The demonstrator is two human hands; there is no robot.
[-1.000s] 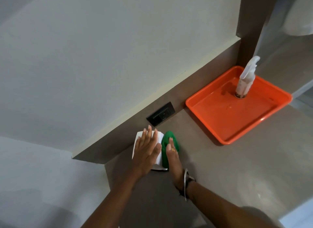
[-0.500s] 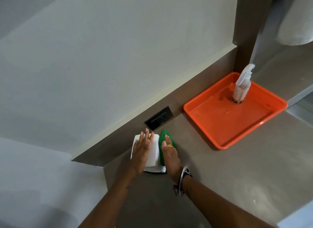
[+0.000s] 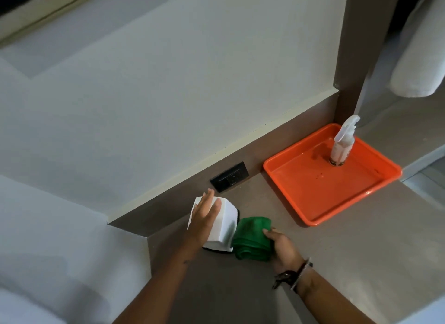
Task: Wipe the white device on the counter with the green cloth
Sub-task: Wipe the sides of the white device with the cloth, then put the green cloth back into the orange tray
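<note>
On the counter (image 3: 337,263), the green cloth (image 3: 252,238) has slid off the white device (image 3: 225,223).

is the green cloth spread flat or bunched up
Bunched up: the green cloth sits in thick folds beside the white device, gripped by the right hand.

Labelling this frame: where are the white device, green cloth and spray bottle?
white device (image 3: 225,223), head view, bare top face.
green cloth (image 3: 250,238), head view, middle of folds.
spray bottle (image 3: 340,149), head view, body.
</note>
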